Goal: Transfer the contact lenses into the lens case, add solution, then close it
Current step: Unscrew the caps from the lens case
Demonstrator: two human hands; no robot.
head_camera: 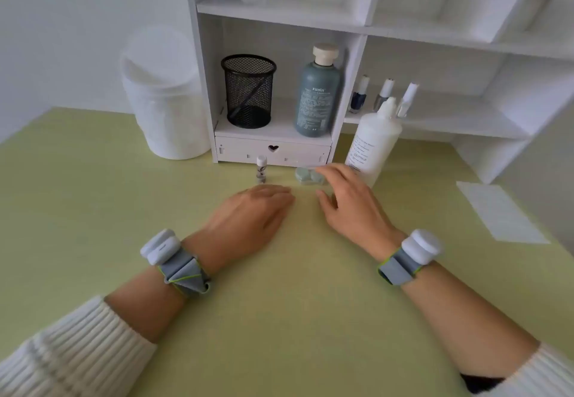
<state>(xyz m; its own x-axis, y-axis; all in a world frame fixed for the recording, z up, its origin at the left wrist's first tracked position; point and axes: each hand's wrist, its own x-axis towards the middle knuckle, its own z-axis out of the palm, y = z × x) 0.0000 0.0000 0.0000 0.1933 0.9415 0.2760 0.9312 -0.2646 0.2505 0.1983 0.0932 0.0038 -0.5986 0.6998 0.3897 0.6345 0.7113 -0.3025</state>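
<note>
Ideally the right hand (344, 200), fingers spread and empty over the lens case (306, 176), pulls it closer while the left hand (254, 210), resting loose on the bench (118, 210), steadies it.

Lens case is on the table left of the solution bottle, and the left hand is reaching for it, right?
No: the head view shows the right hand reaching for the lens case, which is on the table left of the solution bottle.

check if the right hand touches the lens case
Cannot tell: in the head view the right hand overlaps the lens case, and blur hides any gap.
</note>
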